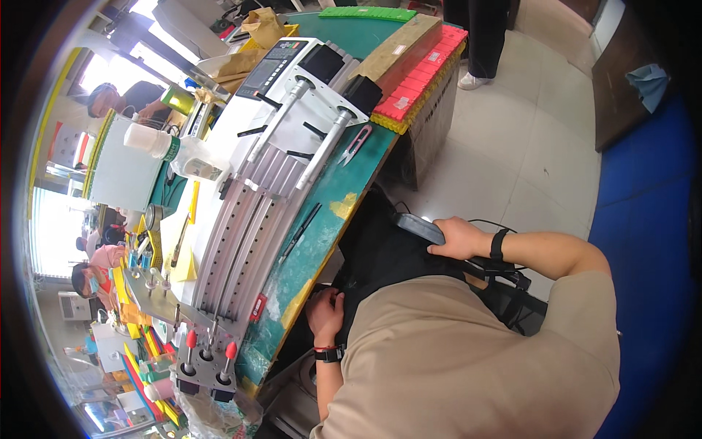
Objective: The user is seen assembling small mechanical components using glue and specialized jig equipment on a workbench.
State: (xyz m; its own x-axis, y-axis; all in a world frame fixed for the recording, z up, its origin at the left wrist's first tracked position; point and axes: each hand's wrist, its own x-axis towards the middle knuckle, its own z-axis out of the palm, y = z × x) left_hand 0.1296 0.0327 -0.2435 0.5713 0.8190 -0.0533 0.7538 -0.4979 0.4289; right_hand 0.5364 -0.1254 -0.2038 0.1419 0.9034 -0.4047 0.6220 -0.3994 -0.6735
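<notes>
My left hand (325, 316) lies on my dark trousers beside the table's front edge, its fingers curled in. A dark band circles that wrist, and I see nothing in the hand, though its palm is hidden. Out to the right, my right hand (459, 238) is closed round the end of a dark grey chair armrest (419, 228). On the green table mat (333, 175) by my hands stands a long white bench machine with twin metal rails (238, 249). Pink-handled thread snips (355, 145) and a slim black tool (300, 233) lie on the mat near its edge.
Red and yellow blocks (417, 84) line the table's far right end by a long wooden block (398, 50). A clear bottle (175, 152) sits beyond the machine. Two people work across the table; another person's legs (486, 40) stand at the upper right.
</notes>
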